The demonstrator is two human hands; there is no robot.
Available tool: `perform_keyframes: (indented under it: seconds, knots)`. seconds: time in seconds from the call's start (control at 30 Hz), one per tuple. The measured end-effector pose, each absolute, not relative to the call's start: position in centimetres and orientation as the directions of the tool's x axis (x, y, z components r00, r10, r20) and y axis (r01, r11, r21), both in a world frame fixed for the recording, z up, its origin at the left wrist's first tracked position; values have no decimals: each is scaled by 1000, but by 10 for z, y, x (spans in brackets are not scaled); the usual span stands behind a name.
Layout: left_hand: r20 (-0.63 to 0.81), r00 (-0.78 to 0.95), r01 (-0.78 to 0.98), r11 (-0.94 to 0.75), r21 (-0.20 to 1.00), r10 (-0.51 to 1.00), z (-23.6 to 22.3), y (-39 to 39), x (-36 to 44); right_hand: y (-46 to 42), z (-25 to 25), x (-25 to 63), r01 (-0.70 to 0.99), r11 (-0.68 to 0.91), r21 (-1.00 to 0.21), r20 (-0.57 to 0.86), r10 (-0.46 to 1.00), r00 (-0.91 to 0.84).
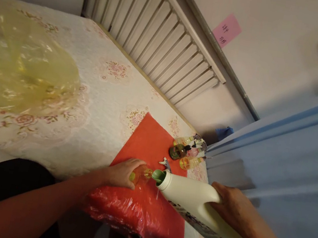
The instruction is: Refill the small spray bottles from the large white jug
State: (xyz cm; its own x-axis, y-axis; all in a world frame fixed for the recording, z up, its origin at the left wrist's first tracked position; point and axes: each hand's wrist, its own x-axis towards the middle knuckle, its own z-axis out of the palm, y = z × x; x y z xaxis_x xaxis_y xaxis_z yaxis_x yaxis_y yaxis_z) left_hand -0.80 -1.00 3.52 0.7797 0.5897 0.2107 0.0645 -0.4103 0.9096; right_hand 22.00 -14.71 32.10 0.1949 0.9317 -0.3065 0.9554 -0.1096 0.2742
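My left hand [125, 173] is wrapped round a small clear bottle [140, 174] with a yellowish look, its open neck facing right. My right hand [231, 206] grips the handle of a large cream-coloured jug [188, 191], which is tipped over to the left. The jug's mouth, with a green pouring spout [159, 175], is right beside the small bottle's neck. I cannot tell whether they touch. A thin pale streak shows just below the spout. Behind the spout, a spray trigger head [166, 163] lies on a red plastic sheet [145, 143].
Several small spray bottles [190, 162] stand at the sheet's far right corner. At left a large yellow plastic bag [24, 68] lies on the floral tablecloth [103, 105]. A white radiator [152, 28] runs along the back edge. Blue curtain [287, 156] hangs close on the right.
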Motion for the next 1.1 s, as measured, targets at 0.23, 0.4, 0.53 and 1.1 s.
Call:
perform_keyframes:
  seconds: [0.23, 0.4, 0.53, 1.1]
  knots:
    - [222, 774, 59, -417, 907, 593, 35, -11, -9, -149, 319, 223, 945, -128, 300, -304, 926, 222]
    - [230, 778, 52, -424, 904, 585, 35, -10, -8, -149, 319, 225, 948, -104, 301, -312, 929, 201]
    - [221, 779, 56, -417, 907, 586, 36, -10, -9, -148, 320, 224, 946, -95, 309, -302, 934, 192]
    - [219, 780, 50, -407, 912, 586, 38, -10, -10, -148, 321, 222, 938, -100, 332, -311, 927, 209]
